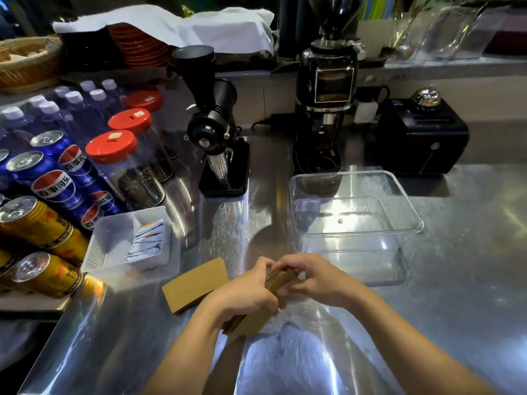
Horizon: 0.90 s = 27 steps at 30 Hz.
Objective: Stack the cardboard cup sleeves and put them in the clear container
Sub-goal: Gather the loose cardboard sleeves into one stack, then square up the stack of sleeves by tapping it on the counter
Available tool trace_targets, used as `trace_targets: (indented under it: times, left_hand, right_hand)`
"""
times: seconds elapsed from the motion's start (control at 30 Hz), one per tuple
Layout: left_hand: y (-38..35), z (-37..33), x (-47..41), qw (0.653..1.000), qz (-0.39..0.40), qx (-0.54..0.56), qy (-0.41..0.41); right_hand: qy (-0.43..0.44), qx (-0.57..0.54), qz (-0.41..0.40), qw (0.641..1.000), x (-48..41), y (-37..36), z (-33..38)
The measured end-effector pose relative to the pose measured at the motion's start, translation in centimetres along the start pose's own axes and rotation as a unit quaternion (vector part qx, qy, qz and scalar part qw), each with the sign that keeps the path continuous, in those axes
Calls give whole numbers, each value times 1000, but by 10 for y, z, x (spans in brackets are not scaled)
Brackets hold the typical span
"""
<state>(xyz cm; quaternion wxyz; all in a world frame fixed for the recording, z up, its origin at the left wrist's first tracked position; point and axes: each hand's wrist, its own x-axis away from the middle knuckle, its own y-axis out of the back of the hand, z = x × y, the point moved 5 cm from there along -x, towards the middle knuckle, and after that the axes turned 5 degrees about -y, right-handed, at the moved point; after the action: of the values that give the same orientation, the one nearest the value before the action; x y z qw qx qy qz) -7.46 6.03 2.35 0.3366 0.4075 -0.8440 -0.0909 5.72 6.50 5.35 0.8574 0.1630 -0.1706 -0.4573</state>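
A stack of brown cardboard cup sleeves stands on edge on the steel counter, low in the middle of the view. My left hand grips its left side and my right hand presses on its right side and top. The lower end of the stack shows under my left wrist. A second, flat pile of sleeves lies on the counter just left of my hands, untouched. The clear container, rectangular and with nothing in it, sits right behind my right hand.
A white tray of sachets sits to the left, beside stacked soda cans and red-lidded jars. Two black coffee grinders and a black box stand behind the container.
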Motion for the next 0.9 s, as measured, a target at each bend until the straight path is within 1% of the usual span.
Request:
trace_targets:
  times: [0.07,0.1,0.2,0.27,0.33,0.37,0.43,0.5,0.57,0.63,0.73,0.83,0.9]
  left_hand:
    - [-2,-5,-4,999,-9,-27,-14]
    - [-2,-8,-5,999,-27,-33,-27]
    - [6,-7,-4,990,-123,-15,-63]
    - [11,3,-2,979,-188,25,-73]
    - [8,13,-1,962,-229,114,-95]
    - [3,18,-1,947,-240,184,-111]
    - [-14,23,-3,904,-245,323,-133]
    - [-34,27,-9,867,-247,415,-121]
    - [-51,28,-15,832,-263,477,-100]
    - [-56,27,-16,813,-318,481,-81]
    - [-57,27,-17,798,-404,444,-56]
    - [-58,19,-19,794,-437,415,-80]
    - [-62,12,-21,797,-434,407,-106]
  right_hand:
    - [4,-14,-39,999,4,1,-6]
    - [5,-20,-65,998,6,3,-10]
    - [-6,-66,-151,986,15,9,-27]
    - [-29,-121,-208,970,23,13,-43]
    - [-53,-193,-244,949,31,13,-58]
    - [-61,-223,-258,938,34,13,-64]
    - [-72,-249,-277,925,38,11,-74]
    - [-79,-270,-290,915,41,8,-81]
    - [-82,-290,-297,906,43,3,-88]
    - [-83,-297,-294,905,44,-4,-96]
    - [-83,-322,-274,902,45,-17,-104]
    - [-92,-397,-273,871,44,-29,-109]
    - [-94,-434,-298,845,43,-27,-110]
